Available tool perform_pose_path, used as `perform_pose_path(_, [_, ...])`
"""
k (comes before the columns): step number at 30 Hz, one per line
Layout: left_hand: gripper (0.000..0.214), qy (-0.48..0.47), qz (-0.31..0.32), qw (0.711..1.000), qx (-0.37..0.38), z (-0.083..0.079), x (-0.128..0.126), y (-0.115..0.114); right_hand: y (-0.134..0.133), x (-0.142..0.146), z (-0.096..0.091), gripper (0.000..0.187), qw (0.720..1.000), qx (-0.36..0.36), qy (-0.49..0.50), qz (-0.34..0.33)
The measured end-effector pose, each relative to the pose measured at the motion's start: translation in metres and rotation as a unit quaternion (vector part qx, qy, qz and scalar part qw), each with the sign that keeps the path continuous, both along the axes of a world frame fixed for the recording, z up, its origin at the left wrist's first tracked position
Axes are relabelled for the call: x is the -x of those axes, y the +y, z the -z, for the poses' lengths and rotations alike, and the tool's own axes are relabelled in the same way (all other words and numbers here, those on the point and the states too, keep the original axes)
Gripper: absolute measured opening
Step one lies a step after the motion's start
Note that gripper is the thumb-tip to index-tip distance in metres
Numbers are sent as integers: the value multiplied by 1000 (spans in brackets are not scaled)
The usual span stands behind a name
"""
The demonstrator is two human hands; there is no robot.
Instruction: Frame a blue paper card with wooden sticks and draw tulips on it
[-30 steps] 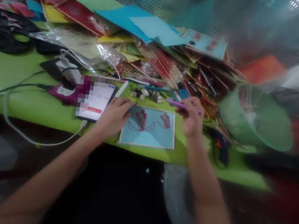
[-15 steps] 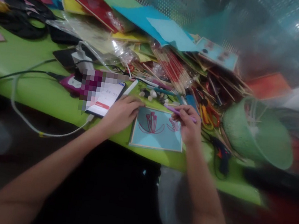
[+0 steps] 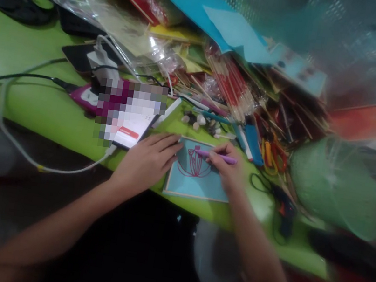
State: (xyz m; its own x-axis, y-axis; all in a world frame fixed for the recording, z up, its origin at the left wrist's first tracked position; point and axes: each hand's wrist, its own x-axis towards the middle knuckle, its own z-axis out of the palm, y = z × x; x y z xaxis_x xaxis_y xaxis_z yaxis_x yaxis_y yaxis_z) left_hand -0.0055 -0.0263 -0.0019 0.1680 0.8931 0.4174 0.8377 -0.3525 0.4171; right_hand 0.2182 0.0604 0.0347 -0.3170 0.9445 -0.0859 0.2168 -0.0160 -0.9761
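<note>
A light blue card (image 3: 198, 188) with a pale border lies near the front edge of the table. On it is a dark pink line drawing (image 3: 195, 165), like a cluster of flowers on stems above a curved outline. My right hand (image 3: 224, 165) pinches a purple pen (image 3: 222, 157), whose tip is over the top of this drawing. The hand hides the card's right part. My left hand (image 3: 152, 157) lies flat with its fingers stretched, fingertips at the card's upper left edge. Beside it, a phone (image 3: 128, 137) with a lit screen rests on the table.
A magenta power strip (image 3: 90, 98) with cables lies left of the phone. Small stones (image 3: 198, 121), a glue gun (image 3: 284, 207), orange-handled scissors (image 3: 272, 156) and a green basket (image 3: 336, 187) surround the card. Coloured papers (image 3: 206, 16) and wrapped sticks (image 3: 230, 81) pile up behind.
My right hand has moved the pen left, from above the right-hand drawing to the top of the left one. My left hand stays by the card. The view has shifted somewhat.
</note>
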Motion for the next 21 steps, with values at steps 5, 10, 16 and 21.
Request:
perform_pose_path(5, [36,1,0,1000,11,-1,2,0,-1,1,-4,16,999,-22,-28,-8])
perform_pose_path(10, [35,13,-3,1000,5,-2,3,0,-1,2,-4,16,999,-26,-32,-12])
perform_pose_path(16, [36,46,1,999,-28,-4,2,0,-1,2,-4,14,998,-32,-52,-17])
perform_pose_path(21, [35,45,-5,999,-29,-4,2,0,-2,1,-3,13,999,-26,-42,-12])
